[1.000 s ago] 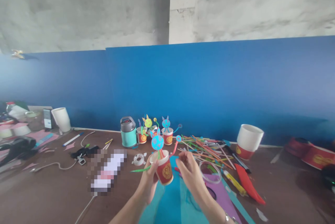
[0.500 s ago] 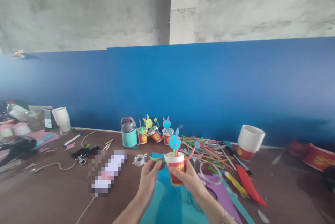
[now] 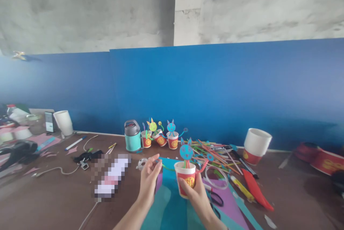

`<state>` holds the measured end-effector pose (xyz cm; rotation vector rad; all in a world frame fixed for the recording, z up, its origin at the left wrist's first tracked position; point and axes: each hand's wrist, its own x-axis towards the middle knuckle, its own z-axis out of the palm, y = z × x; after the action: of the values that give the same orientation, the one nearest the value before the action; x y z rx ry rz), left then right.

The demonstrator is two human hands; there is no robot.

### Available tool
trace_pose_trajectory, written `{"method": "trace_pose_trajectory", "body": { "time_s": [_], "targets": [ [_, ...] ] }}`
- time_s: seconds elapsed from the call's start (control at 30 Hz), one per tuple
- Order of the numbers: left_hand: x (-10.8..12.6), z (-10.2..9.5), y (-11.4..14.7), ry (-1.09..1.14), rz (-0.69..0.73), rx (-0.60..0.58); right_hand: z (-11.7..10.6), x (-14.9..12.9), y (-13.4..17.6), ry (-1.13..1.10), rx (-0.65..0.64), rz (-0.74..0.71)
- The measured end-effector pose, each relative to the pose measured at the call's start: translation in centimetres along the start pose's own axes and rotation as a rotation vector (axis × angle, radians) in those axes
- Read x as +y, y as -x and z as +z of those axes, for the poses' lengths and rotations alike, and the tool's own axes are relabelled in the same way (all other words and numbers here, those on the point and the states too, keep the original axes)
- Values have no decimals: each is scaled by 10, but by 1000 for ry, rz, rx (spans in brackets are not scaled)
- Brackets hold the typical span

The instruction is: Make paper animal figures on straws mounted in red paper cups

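My right hand (image 3: 197, 190) is wrapped round a red and white paper cup (image 3: 185, 176), held upright above blue paper sheets. From the cup rises a blue paper cat face (image 3: 186, 151) with pointed ears. A red straw arm (image 3: 203, 166) sticks out on its right, tipped with a blue disc. On the left side a thin green straw (image 3: 168, 168) reaches out to my left hand (image 3: 151, 172). My left thumb and fingertips close at the straw's outer end, where a small blue bit shows.
Similar decorated cups (image 3: 172, 140) stand at the back beside a teal flask (image 3: 132, 138). Behind my right hand lies a pile of coloured straws (image 3: 212, 151). Scissors (image 3: 216, 198), a tape roll (image 3: 142, 164), a yellow tube (image 3: 242, 188) and stacked white cups (image 3: 256, 144) are around.
The cup in my right hand has moved a little right and nearer to me. My left hand has shifted slightly left, away from the cup, with more of the green straw showing.
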<state>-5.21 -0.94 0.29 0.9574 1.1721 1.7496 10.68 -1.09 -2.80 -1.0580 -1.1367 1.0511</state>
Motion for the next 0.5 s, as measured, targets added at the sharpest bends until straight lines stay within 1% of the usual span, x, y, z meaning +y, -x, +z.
{"method": "trace_pose_trajectory", "body": {
  "time_s": [0.07, 0.1, 0.17, 0.23, 0.27, 0.3, 0.33, 0.37, 0.43, 0.5],
  "targets": [
    [-1, -4, -3, -72, 91, -1, 0, 2, -2, 6, 26, -5],
    [-2, -6, -5, -123, 158, -4, 0, 4, -3, -1, 27, 0],
    [-4, -10, -8, -239, 336, -15, -2, 5, -5, -34, 4, 36],
    [-5, -13, -10, -331, 508, -37, -4, 4, -7, -81, -30, 116],
    [-4, -14, -11, -359, 563, -47, -5, 2, -8, -106, -40, 161],
    [-4, -15, -12, -370, 586, -51, -6, 0, -9, -129, -46, 203],
    [-3, -15, -12, -365, 573, -49, -7, -2, -9, -148, -53, 235],
    [-3, -15, -13, -347, 529, -43, -7, -4, -9, -162, -63, 256],
    [-3, -13, -13, -298, 385, -41, -7, -8, -9, -162, -85, 260],
    [-5, -11, -14, -269, 238, -55, -6, -9, -9, -133, -81, 231]
  ]
}}
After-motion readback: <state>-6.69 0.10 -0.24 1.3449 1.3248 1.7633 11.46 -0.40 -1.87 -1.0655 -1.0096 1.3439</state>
